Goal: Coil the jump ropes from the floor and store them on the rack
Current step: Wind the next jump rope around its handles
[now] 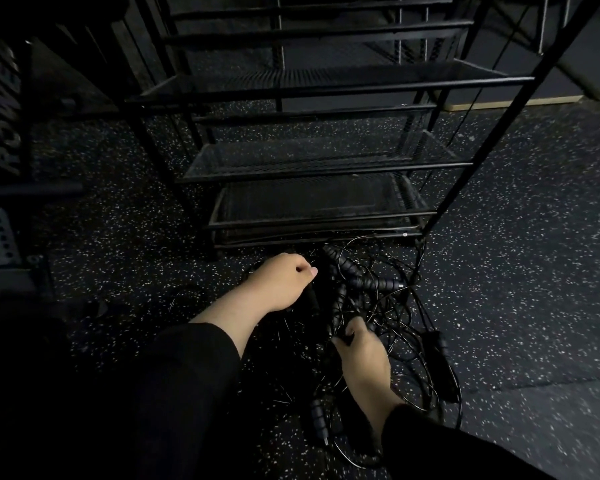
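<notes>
Jump ropes (371,306) were tangled on floor (516,237) before rack (326,168); L hand (284,282) was clenched on a handle; R hand (361,355) was curled round cords.

one rack (326,168) with four mesh shelves in view; before it, one rope tangle (378,306) showing at least five handles; two hands.

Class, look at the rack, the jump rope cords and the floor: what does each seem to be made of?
Rack: probably black painted metal, given thin straight bars and see-through mesh shelves.
Jump rope cords: thin and glossy, perhaps plastic-coated wire; glints run along their loops.
Floor: likely matte rubber, dark with pale flecks.
</notes>
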